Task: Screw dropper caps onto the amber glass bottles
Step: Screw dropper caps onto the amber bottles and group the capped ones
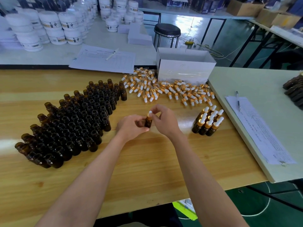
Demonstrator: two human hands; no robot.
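1. Head view: your left hand (131, 126) grips a bottle (148, 122) mid-table, your right hand (164, 120) pinches its cap (150, 113)
2. Right: few capped bottles (208, 123) done
3. Left: many open bottles (73, 122) remain; loose caps (164, 90) far

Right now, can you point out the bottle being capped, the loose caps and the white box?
Bottle (148, 122): head view, its amber body.
Loose caps (164, 91): head view, middle of the pile.
White box (183, 71): head view, front wall.

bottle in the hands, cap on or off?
On: the dropper cap sits atop the amber bottle, right hand pinching it, left hand gripping the bottle. Fully tightened: cannot tell.
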